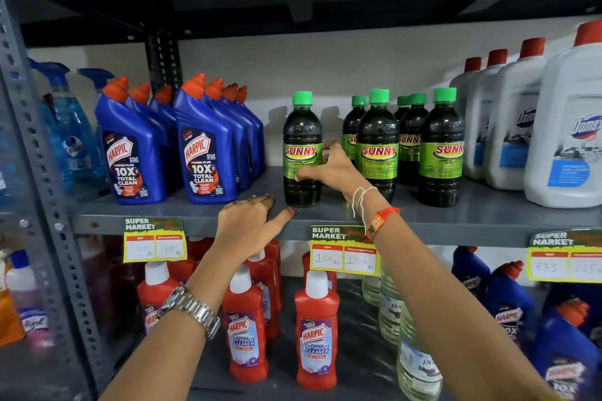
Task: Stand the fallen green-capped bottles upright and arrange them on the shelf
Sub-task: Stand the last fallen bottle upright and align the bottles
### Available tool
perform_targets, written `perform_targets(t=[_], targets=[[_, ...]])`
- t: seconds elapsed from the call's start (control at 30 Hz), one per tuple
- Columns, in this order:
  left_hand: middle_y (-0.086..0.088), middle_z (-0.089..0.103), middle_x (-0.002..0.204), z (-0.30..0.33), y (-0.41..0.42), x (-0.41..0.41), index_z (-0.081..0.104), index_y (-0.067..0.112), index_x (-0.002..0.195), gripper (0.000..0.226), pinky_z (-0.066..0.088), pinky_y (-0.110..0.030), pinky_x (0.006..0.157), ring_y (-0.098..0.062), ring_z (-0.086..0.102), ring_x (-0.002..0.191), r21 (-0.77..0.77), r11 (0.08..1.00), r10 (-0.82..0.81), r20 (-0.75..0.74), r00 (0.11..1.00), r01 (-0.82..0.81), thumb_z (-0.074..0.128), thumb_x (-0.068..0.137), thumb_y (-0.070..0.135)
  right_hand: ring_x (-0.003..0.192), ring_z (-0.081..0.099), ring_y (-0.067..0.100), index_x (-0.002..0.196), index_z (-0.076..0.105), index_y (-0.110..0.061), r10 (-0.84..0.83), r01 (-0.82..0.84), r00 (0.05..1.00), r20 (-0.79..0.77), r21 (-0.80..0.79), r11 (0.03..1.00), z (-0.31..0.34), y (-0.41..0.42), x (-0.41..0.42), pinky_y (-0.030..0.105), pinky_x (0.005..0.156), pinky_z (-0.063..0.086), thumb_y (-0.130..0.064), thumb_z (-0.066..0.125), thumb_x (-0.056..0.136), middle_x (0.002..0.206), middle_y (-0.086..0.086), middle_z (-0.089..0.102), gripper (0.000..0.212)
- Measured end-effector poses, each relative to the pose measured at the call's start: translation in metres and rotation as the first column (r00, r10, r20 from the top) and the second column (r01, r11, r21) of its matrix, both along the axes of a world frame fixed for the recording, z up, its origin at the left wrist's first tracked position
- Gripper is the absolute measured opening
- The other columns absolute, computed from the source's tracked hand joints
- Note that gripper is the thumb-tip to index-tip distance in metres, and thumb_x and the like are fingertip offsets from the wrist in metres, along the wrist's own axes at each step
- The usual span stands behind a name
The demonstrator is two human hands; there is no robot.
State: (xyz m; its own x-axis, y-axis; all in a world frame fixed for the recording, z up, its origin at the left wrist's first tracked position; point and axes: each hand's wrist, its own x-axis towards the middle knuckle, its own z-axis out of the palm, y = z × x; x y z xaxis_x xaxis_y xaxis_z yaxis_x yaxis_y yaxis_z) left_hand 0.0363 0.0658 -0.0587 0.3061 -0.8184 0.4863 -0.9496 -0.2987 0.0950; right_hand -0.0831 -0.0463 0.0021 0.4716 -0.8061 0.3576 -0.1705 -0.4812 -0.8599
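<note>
1. The right hand [329,169] wraps the label band of a lone green-capped Sunny bottle [302,148], thumb on the front, fingers curled behind, holding it upright near the front edge of the grey shelf [488,215].
2. The left hand [250,221] lies flat on that shelf edge just left of the bottle's base, fingers loosely spread, thumb reaching toward the bottle and gripping nothing.
3. Just right of the right hand stand the other Sunny bottles [378,143], all upright in a tight cluster; none lies fallen in view, so the standing-up step looks finished and this last bottle is being placed.
4. The next move, by my reckoning, calls for sliding the held bottle right to close the gap with the cluster, label forward, without knocking its neighbours.
5. Left of the hands, blue Harpic bottles [202,146] read "Power Plus 10X Total Clean"; far right stand white Domex jugs [566,137].
6. Below the hands, a "Super Market" price tag [343,252] shows MRP 160 Rs, discounted price 100 Rs; a second tag [154,241] reads 120 and 100.
7. Under the wrists stand red Harpic Bathroom Cleaner bottles [316,332].
</note>
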Motion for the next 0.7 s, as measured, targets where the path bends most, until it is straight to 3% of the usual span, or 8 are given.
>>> perform_targets(t=[0.13,0.27,0.33,0.43,0.5,0.57,0.63,0.7], targets=[[0.0,0.045,0.147,-0.001,-0.001,0.002,0.046,0.021,0.137,0.073,0.038,-0.035,0.097,-0.02,0.044,0.132,-0.001,1.0,0.001,-0.003,1.0,-0.001,0.023,0.084,0.065,0.098,0.05,0.011,0.13,0.037,-0.006,-0.041,0.041,0.999,0.005,-0.166,0.985,-0.007,0.017,-0.014,0.015,0.078,0.037,-0.011,0.078,0.071,0.1,-0.005,0.049,0.072],[-0.001,0.046,0.146,-0.002,-0.002,0.003,0.041,0.022,0.14,0.071,0.037,-0.035,0.098,-0.02,0.043,0.133,-0.009,1.0,0.016,-0.027,1.0,-0.016,0.027,0.085,0.064,0.081,0.055,0.008,0.119,0.052,-0.014,-0.204,0.278,0.948,0.243,-0.331,0.902,-0.022,0.027,-0.038,0.028,0.077,0.054,-0.011,0.075,0.071,0.088,-0.012,0.053,0.053],[-0.004,0.051,0.142,-0.001,-0.004,0.005,0.032,0.023,0.144,0.074,0.039,-0.035,0.094,-0.024,0.048,0.128,-0.009,1.0,0.027,-0.052,0.998,-0.028,0.03,0.083,0.065,0.076,0.059,0.013,0.108,0.057,-0.021,-0.361,0.471,0.87,0.335,-0.352,0.809,-0.029,0.025,-0.054,0.035,0.071,0.054,-0.014,0.072,0.071,0.084,-0.01,0.059,0.041],[-0.003,0.04,0.15,0.006,-0.008,0.006,0.014,0.025,0.149,0.083,0.037,-0.04,0.1,-0.027,0.043,0.133,-0.008,1.0,0.008,-0.237,0.972,-0.01,0.043,0.081,0.062,0.094,0.057,0.021,0.11,0.055,-0.023,-0.588,0.665,0.747,0.312,-0.392,0.636,-0.035,0.013,-0.076,0.029,0.067,0.045,-0.023,0.075,0.067,0.1,-0.001,0.059,0.047],[-0.004,0.033,0.153,0.016,-0.016,0.005,0.01,0.023,0.15,0.092,0.032,-0.043,0.108,-0.026,0.037,0.137,-0.105,0.99,-0.134,-0.503,0.854,0.094,0.059,0.077,0.052,0.108,0.049,0.026,0.12,0.048,-0.018,-0.603,0.649,0.759,0.247,-0.377,0.661,-0.037,0.002,-0.085,0.034,0.079,0.046,-0.024,0.079,0.063,0.116,0.007,0.052,0.065],[-0.008,0.033,0.152,0.026,-0.029,0.003,0.011,0.016,0.149,0.098,0.029,-0.039,0.112,-0.023,0.037,0.136,-0.255,0.948,-0.318,-0.712,0.626,0.191,0.071,0.074,0.033,0.116,0.045,0.032,0.129,0.04,-0.01,-0.541,0.557,0.826,0.159,-0.37,0.743,-0.037,-0.009,-0.089,0.039,0.096,0.043,-0.022,0.083,0.06,0.125,0.014,0.046,0.082],[-0.008,0.043,0.146,0.034,-0.041,0.001,0.021,0.011,0.146,0.088,0.032,-0.035,0.11,-0.019,0.045,0.129,-0.316,0.917,-0.397,-0.775,0.492,0.241,0.072,0.074,0.014,0.123,0.042,0.033,0.136,0.03,-0.004,-0.448,0.442,0.893,0.047,-0.285,0.85,-0.036,-0.017,-0.092,0.036,0.104,0.035,-0.018,0.083,0.061,0.131,0.018,0.044,0.093],[-0.01,0.052,0.137,0.034,-0.05,-0.001,0.035,0.01,0.139,0.074,0.036,-0.037,0.109,-0.02,0.05,0.123,-0.316,0.913,-0.404,-0.789,0.463,0.258,0.071,0.074,0.007,0.129,0.041,0.032,0.141,0.022,-0.002,-0.348,0.34,0.937,-0.029,-0.154,0.928,-0.036,-0.022,-0.095,0.034,0.106,0.033,-0.014,0.082,0.065,0.137,0.018,0.044,0.097]])
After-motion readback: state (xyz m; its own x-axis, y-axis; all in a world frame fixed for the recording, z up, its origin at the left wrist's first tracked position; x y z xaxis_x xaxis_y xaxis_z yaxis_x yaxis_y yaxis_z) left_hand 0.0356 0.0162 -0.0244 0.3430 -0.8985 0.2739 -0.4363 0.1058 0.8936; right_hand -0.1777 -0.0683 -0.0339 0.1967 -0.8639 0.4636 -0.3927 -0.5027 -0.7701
